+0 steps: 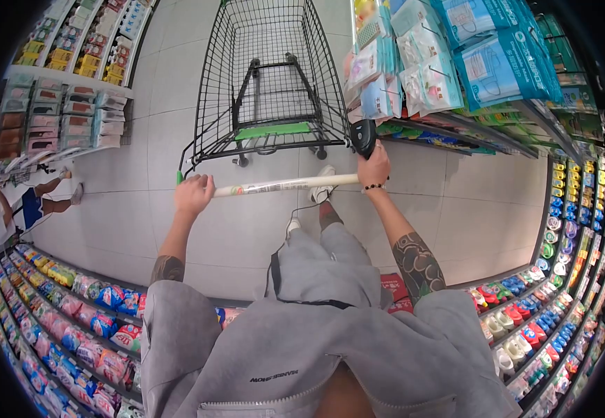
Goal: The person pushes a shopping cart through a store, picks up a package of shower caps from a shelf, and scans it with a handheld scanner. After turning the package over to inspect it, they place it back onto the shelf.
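Both my hands grip the pale handle bar [288, 185] of a black wire shopping cart [271, 49]. My left hand [194, 194] is wrapped round the bar's left end. At the right end my right hand [374, 167] is closed round the bar, just below a black device [363, 137] on the cart's corner. A green strip [272, 131] crosses the near side of the basket, and no goods show inside it.
Packaged goods hang on a rack [421, 70] close to the cart's right side. Shelves [73, 104] stand at the left, more shelves [73, 299] curve behind me. Another person [27, 205] is at the far left. Tiled floor [177, 132] surrounds the cart.
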### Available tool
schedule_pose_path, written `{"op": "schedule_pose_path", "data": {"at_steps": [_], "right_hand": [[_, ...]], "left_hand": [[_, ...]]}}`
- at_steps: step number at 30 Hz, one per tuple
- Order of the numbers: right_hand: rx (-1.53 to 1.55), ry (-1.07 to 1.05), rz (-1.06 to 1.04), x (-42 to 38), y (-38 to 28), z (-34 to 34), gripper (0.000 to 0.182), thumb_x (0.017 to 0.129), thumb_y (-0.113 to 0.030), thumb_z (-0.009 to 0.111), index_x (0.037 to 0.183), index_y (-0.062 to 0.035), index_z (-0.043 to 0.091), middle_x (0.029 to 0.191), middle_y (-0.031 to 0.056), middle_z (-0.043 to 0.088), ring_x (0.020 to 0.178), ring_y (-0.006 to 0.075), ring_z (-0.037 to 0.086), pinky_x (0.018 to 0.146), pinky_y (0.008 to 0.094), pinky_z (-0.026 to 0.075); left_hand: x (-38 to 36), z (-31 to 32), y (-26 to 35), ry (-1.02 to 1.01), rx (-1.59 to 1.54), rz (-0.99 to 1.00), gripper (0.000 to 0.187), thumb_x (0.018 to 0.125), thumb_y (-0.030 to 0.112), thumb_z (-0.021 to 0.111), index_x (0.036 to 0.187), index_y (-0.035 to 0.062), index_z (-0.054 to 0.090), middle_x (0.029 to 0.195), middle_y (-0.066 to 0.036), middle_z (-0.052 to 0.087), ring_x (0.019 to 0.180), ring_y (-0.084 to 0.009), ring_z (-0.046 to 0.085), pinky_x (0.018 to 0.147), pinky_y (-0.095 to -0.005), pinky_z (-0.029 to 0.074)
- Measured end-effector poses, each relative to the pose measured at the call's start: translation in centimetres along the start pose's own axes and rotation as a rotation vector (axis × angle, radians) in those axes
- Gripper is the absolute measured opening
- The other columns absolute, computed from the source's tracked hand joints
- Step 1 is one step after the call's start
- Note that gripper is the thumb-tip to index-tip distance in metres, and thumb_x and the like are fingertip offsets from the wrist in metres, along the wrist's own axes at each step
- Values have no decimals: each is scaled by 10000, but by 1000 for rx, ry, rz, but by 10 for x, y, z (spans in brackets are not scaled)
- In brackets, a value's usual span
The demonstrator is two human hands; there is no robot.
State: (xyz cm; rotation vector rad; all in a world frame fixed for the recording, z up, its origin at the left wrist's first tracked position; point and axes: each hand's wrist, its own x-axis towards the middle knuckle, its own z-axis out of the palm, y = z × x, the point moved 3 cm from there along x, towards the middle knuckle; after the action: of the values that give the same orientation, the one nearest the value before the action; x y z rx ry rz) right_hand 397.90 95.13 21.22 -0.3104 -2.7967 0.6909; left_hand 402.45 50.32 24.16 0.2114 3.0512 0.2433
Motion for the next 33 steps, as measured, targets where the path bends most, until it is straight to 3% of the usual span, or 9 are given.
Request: {"op": "schedule_pose_path", "data": {"at_steps": [16, 24, 33], "right_hand": [[-100, -90, 87, -53, 22, -29, 484, 738, -148, 655, 1185, -30, 515, 1094, 155, 595, 1004, 355, 560, 840, 456, 461], [-80, -88, 118, -51, 23, -27, 481, 717, -152, 694, 1155, -42, 527, 1020, 135, 597, 984, 329, 566, 837, 432, 464], [-117, -108, 103, -49, 18, -29, 499, 707, -147, 711, 1155, -33, 522, 980, 126, 585, 973, 310, 563, 843, 418, 448]], "left_hand": [[-55, 15, 22, -40, -8, -21, 416, 874, 364, 470, 644, 69, 654, 678, -132, 635, 612, -312, 624, 579, -410, 501], [-54, 13, 24, -114, 11, -28, 478, 901, 399, 406, 691, 72, 685, 711, -135, 650, 642, -324, 633, 624, -438, 507], [-50, 17, 20, -16, -23, 7, 415, 875, 358, 454, 659, 71, 663, 666, -127, 636, 612, -324, 621, 590, -432, 501]]}}
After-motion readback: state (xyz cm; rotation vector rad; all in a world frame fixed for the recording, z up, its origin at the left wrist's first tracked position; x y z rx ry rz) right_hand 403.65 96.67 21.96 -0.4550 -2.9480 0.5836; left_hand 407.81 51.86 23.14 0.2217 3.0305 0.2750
